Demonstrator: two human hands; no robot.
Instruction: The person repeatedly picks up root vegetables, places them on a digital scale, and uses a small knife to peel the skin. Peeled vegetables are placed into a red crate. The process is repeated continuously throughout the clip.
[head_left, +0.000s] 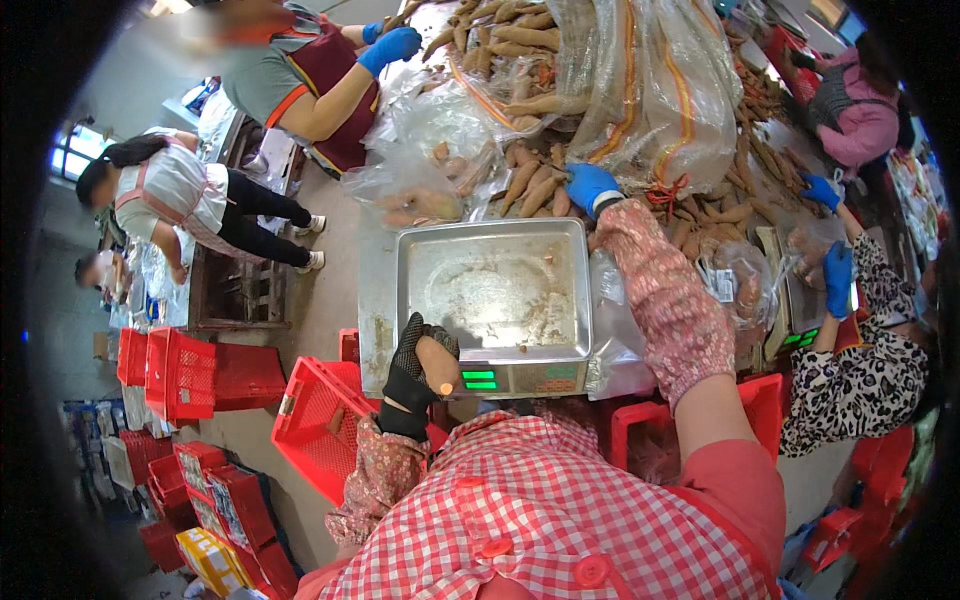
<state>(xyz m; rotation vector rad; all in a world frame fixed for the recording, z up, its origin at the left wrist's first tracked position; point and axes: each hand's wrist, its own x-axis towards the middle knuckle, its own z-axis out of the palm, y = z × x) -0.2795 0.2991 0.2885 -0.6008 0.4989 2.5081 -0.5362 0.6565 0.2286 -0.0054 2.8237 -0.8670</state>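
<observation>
My left hand, in a black dotted glove, grips a single sweet potato with a pale orange cut end. It is at the front left corner of a digital scale, whose metal pan holds only dirt and small scraps. Past the pan's far right corner, my blue-gloved right hand reaches to a small heap of sweet potatoes. Its fingers touch the heap's right side; whether they hold one is hidden. Clear plastic bags lie along the pan's right side.
Bagged sweet potatoes lie beyond the pan, beside a large clear sack. Red crates stand below the table edge. A co-worker's blue-gloved hand is at far left; another's is beside a second scale at right.
</observation>
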